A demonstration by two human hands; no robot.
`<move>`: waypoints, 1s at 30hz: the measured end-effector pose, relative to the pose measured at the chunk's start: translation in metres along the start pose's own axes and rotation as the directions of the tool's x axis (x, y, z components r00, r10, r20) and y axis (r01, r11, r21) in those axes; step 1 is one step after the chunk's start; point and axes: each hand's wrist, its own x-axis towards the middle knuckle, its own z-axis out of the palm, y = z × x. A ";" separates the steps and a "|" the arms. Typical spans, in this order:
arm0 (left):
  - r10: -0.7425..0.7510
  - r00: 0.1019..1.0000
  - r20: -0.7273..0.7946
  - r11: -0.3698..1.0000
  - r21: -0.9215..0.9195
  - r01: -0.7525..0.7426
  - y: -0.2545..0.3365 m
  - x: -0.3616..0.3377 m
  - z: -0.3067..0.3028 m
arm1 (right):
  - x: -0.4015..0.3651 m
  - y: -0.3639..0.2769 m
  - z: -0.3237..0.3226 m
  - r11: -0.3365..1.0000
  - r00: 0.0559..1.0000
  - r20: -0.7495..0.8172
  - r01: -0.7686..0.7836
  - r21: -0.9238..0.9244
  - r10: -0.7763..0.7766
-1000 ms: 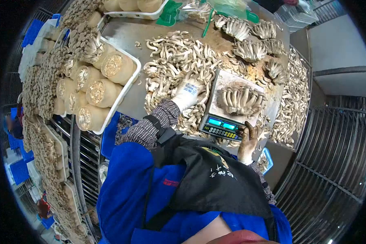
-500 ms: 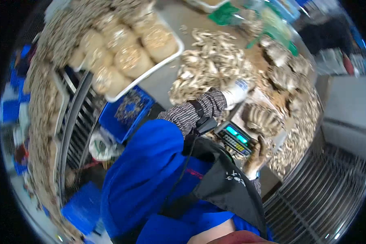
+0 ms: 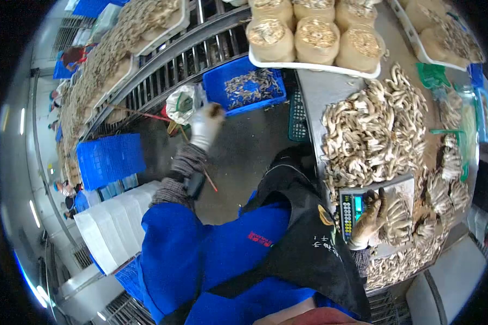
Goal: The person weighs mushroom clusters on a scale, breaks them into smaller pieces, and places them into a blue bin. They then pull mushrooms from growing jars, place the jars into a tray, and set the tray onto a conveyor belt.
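My left hand (image 3: 206, 127), in a white glove, is held out over the floor in front of the blue crate (image 3: 243, 107) of mushroom scraps. Its fingers look closed around a small brown patch, too blurred to name. By the digital scale (image 3: 354, 212), with its lit display, is my right hand (image 3: 370, 219) in a stained glove, fingers apart. Beside that hand a bunch of mushrooms (image 3: 397, 219) lies on the scale's plate. A large heap of loose mushrooms (image 3: 371, 135) is spread on the metal table (image 3: 314, 92) beyond.
White trays (image 3: 314, 66) of mushroom grow bags stand at the far table edge. More mushroom clumps (image 3: 450, 189) lie at right. A white bag (image 3: 183, 103) stands beside the crate. Stacked blue crates (image 3: 111, 160) and white boxes (image 3: 116, 227) are at left, below a metal-railed conveyor (image 3: 162, 70).
My left hand has swung from the mushroom heap out left over the floor near the blue crate. The view has turned left. My right hand stays by the scale.
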 end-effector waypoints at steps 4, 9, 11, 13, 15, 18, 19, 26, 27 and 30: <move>-0.271 0.961 -0.047 0.881 0.390 0.268 -0.096 0.060 -0.102 | 0.017 -0.008 0.024 0.995 0.966 0.242 -0.094 0.014 0.088; 0.089 0.943 -0.321 0.941 0.337 0.026 -0.089 0.107 -0.099 | 0.021 -0.013 0.015 0.987 0.974 0.199 -0.129 0.099 0.107; 0.191 0.914 -0.358 0.957 0.274 -0.093 -0.054 0.112 -0.073 | 0.017 -0.008 -0.002 0.994 0.983 0.162 -0.098 0.042 0.090; 0.283 0.910 -0.303 0.956 0.164 -0.243 0.003 0.115 -0.047 | 0.008 0.000 -0.016 0.999 0.994 0.107 -0.035 0.023 0.033; 0.378 0.868 -0.323 0.912 -0.029 -0.408 0.039 0.127 -0.006 | -0.006 -0.013 -0.022 0.990 0.995 0.027 -0.088 -0.112 0.092; 0.515 0.818 -0.254 0.839 -0.042 -0.542 0.124 0.146 0.014 | -0.022 -0.008 -0.028 0.989 0.996 -0.028 -0.086 -0.120 0.083; 0.555 0.790 -0.261 0.803 -0.082 -0.591 0.147 0.163 0.024 | -0.023 -0.007 -0.031 0.982 0.996 -0.026 -0.089 -0.163 0.086; 0.615 0.787 -0.036 0.788 0.031 -0.615 0.274 0.273 0.103 | -0.002 -0.027 -0.007 0.979 0.991 0.038 -0.121 -0.166 0.129; 0.636 0.772 -0.010 0.769 0.089 -0.633 0.290 0.281 0.112 | 0.011 -0.041 0.004 0.978 0.986 0.083 -0.132 -0.162 0.147; 0.616 0.783 0.087 0.759 0.200 -0.619 0.320 0.307 0.130 | 0.059 -0.058 0.035 0.983 0.975 0.197 -0.069 -0.170 0.103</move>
